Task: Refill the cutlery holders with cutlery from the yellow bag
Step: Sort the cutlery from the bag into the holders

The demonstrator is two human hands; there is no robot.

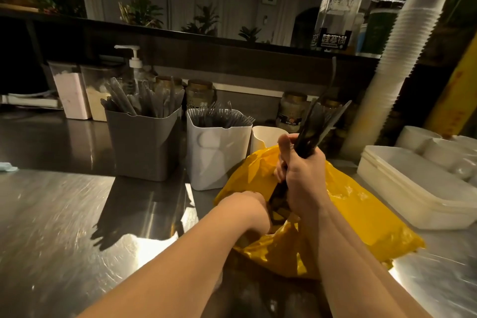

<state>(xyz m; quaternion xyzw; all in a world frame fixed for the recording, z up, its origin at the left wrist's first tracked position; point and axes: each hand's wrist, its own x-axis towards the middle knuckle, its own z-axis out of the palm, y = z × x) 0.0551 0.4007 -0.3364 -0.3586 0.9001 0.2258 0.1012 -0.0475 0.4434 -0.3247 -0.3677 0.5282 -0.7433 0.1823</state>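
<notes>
A yellow bag (361, 217) lies on the steel counter, its mouth toward me. My right hand (303, 175) grips a bundle of dark plastic cutlery (320, 124) that sticks up above the bag. My left hand (251, 208) reaches into the bag's mouth; its fingers are hidden inside. Behind the bag stand a grey holder (144, 147) full of dark knives, a white holder (216, 155) with forks, and a small white holder (265, 137), partly hidden by the bag.
Stacked white trays (413, 188) sit to the right of the bag, with a tall leaning stack of white cups (395, 59) behind them. Jars, a pump bottle (134, 64) and lidded containers line the back wall. A steel counter (64, 214) stretches to the left.
</notes>
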